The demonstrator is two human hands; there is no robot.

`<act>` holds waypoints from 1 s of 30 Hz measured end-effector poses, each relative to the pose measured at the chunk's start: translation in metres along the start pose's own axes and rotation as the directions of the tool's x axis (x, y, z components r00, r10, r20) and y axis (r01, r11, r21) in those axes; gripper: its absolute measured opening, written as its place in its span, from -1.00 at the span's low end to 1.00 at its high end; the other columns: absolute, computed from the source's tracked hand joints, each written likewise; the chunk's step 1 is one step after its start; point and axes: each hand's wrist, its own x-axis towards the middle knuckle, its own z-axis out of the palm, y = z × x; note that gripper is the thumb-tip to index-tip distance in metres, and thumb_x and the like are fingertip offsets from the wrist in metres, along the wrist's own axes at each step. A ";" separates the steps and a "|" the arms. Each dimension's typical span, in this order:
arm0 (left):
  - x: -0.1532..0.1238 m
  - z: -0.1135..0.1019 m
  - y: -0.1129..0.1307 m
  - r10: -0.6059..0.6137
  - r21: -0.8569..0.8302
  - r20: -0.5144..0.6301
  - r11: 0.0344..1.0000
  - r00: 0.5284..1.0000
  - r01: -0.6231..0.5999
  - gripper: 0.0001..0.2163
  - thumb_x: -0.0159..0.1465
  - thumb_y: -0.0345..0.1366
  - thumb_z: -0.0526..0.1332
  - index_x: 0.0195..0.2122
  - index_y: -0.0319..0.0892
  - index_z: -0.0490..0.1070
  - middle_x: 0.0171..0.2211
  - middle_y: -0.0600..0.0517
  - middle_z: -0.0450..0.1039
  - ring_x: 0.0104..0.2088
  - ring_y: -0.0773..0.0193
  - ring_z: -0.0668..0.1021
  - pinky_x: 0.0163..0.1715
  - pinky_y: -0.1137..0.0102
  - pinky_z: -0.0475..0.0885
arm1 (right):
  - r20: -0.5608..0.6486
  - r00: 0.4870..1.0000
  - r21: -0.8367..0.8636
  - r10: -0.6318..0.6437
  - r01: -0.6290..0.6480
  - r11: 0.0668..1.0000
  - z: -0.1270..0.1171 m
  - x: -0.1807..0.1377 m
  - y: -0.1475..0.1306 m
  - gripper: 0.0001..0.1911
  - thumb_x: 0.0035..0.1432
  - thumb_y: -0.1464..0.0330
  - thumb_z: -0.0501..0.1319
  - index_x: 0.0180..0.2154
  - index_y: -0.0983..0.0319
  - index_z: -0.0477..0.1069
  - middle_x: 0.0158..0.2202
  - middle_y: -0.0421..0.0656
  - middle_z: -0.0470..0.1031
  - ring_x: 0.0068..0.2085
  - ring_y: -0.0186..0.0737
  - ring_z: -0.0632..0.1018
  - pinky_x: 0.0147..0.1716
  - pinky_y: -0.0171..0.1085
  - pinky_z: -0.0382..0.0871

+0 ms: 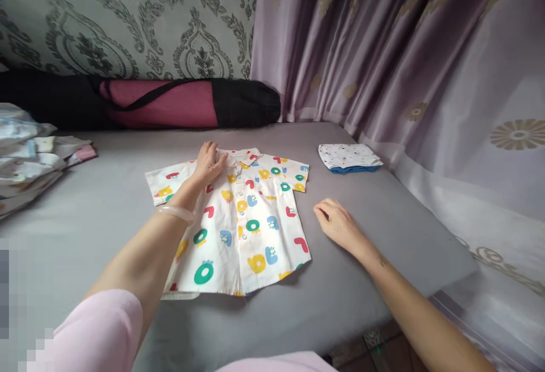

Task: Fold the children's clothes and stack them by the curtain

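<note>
A patterned shirt (238,213) lies on the grey surface (114,235); the left hand (208,164) rests outstretched on it, the right hand (338,224) curled beside it, nothing visible inside.

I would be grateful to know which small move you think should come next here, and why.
Perhaps bring the right hand to the nearest short sleeve of the printed button-up shirt: that hand is off the garment, while the left hand is by its collar, and the shirt lies spread front-up with both sleeves out.
</note>
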 end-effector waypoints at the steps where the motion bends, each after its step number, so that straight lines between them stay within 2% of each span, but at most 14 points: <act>1: -0.004 -0.009 0.000 0.013 0.020 0.005 1.000 1.000 -0.013 -0.45 0.29 -0.13 0.02 0.22 -0.38 0.18 0.28 -0.34 0.13 0.31 -0.05 0.18 0.28 0.12 0.08 | 0.014 1.000 0.027 0.022 -0.022 0.999 -0.001 -0.011 -0.010 -0.64 0.33 0.25 -0.07 -0.26 0.18 0.48 -0.19 -0.08 0.53 -0.13 -0.16 0.51 -0.12 -0.25 0.32; 4: -0.027 -0.044 -0.002 0.050 0.082 0.031 0.995 0.998 -0.053 -0.46 0.23 -0.14 0.06 0.19 -0.32 0.22 0.15 -0.29 0.30 0.21 -0.05 0.30 0.21 0.10 0.17 | 0.079 0.993 0.089 0.084 -0.091 0.992 -0.002 -0.036 -0.033 -0.68 0.29 0.20 0.00 -0.42 0.14 0.39 -0.34 -0.17 0.49 -0.30 -0.22 0.49 -0.32 -0.28 0.26; 6: -0.051 -0.072 -0.007 0.021 0.103 0.051 0.994 0.998 -0.027 -0.48 0.22 -0.09 0.05 0.14 -0.28 0.28 0.00 -0.22 0.42 0.09 -0.02 0.41 0.12 0.15 0.27 | 0.111 0.989 0.108 0.101 -0.113 0.988 0.000 -0.045 -0.042 -0.69 0.27 0.17 0.04 -0.46 0.14 0.33 -0.38 -0.20 0.48 -0.34 -0.24 0.48 -0.37 -0.28 0.22; 8: -0.080 -0.101 -0.013 -0.083 0.110 0.090 0.991 0.992 0.073 -0.52 0.21 -0.03 0.04 0.04 -0.24 0.36 -0.15 -0.15 0.49 -0.08 0.05 0.49 -0.05 0.25 0.36 | 0.112 0.988 0.097 0.108 -0.119 0.988 0.002 -0.050 -0.046 -0.70 0.25 0.15 0.06 -0.48 0.13 0.30 -0.40 -0.22 0.47 -0.35 -0.24 0.47 -0.38 -0.28 0.20; 10: -0.111 -0.126 -0.017 -0.207 0.132 0.142 0.973 0.968 0.188 -0.57 0.19 0.02 0.03 -0.13 -0.19 0.44 -0.27 -0.08 0.50 -0.25 0.12 0.51 -0.24 0.33 0.36 | 0.094 0.988 0.068 0.122 -0.128 0.989 0.005 -0.051 -0.049 -0.71 0.23 0.14 0.08 -0.48 0.13 0.27 -0.39 -0.21 0.47 -0.35 -0.22 0.47 -0.40 -0.28 0.19; 14: -0.170 -0.155 -0.017 -0.356 0.151 0.281 0.934 0.891 0.325 -0.57 0.15 0.10 0.02 -0.41 -0.17 0.45 -0.45 -0.02 0.47 -0.42 0.19 0.46 -0.42 0.39 0.26 | 0.103 0.984 0.033 0.142 -0.146 0.989 0.009 -0.051 -0.053 -0.72 0.21 0.14 0.09 -0.48 0.13 0.27 -0.39 -0.20 0.47 -0.37 -0.20 0.48 -0.44 -0.28 0.17; 16: -0.194 -0.158 -0.013 -0.395 0.128 0.340 0.918 0.853 0.375 -0.53 0.13 0.14 0.01 -0.42 -0.18 0.46 -0.48 -0.03 0.46 -0.44 0.19 0.46 -0.45 0.38 0.25 | 0.113 0.985 0.035 0.130 -0.135 0.990 0.011 -0.050 -0.054 -0.73 0.22 0.15 0.08 -0.48 0.12 0.28 -0.40 -0.19 0.48 -0.39 -0.19 0.48 -0.44 -0.28 0.19; 18: -0.214 -0.155 -0.008 -0.403 0.106 0.362 0.913 0.840 0.393 -0.50 0.11 0.17 0.02 -0.43 -0.19 0.48 -0.46 -0.05 0.47 -0.42 0.17 0.47 -0.43 0.37 0.28 | 0.103 0.988 0.042 0.113 -0.118 0.992 0.013 -0.049 -0.055 -0.72 0.22 0.16 0.07 -0.49 0.12 0.28 -0.41 -0.18 0.48 -0.40 -0.18 0.49 -0.44 -0.27 0.19; 21: -0.235 -0.144 -0.002 -0.391 0.080 0.326 0.919 0.861 0.387 -0.49 0.08 0.20 0.06 -0.47 -0.18 0.51 -0.40 -0.11 0.48 -0.31 0.10 0.49 -0.32 0.34 0.34 | 0.089 0.992 0.075 0.094 -0.101 0.992 0.012 -0.048 -0.056 -0.71 0.21 0.15 0.05 -0.51 0.12 0.25 -0.42 -0.17 0.49 -0.42 -0.18 0.48 -0.47 -0.27 0.19; 24: -0.246 -0.134 0.004 -0.392 0.058 0.254 0.919 0.884 0.391 -0.50 0.05 0.22 0.11 -0.53 -0.16 0.48 -0.36 -0.13 0.46 -0.26 0.06 0.48 -0.25 0.30 0.36 | 0.094 0.988 0.134 0.124 -0.136 0.982 0.009 -0.048 -0.056 -0.71 0.21 0.12 0.03 -0.49 0.11 0.25 -0.49 -0.19 0.48 -0.47 -0.18 0.47 -0.48 -0.27 0.19; 27: -0.249 -0.131 0.010 -0.386 0.034 0.246 0.920 0.889 0.390 -0.51 0.03 0.24 0.13 -0.58 -0.15 0.39 -0.42 -0.08 0.41 -0.32 0.11 0.45 -0.35 0.33 0.33 | 0.088 0.981 0.216 0.172 -0.188 0.958 0.009 -0.048 -0.058 -0.73 0.21 0.09 0.01 -0.42 0.10 0.26 -0.56 -0.22 0.45 -0.52 -0.19 0.44 -0.51 -0.27 0.19; 30: -0.247 -0.136 0.014 -0.409 -0.023 0.305 0.900 0.860 0.436 -0.51 0.05 0.25 0.12 -0.58 -0.13 0.29 -0.53 0.04 0.32 -0.47 0.24 0.37 -0.51 0.40 0.21 | 0.091 0.976 0.303 0.199 -0.217 0.928 0.013 -0.047 -0.059 -0.75 0.18 0.08 0.04 -0.30 0.11 0.27 -0.55 -0.23 0.48 -0.52 -0.19 0.44 -0.50 -0.28 0.21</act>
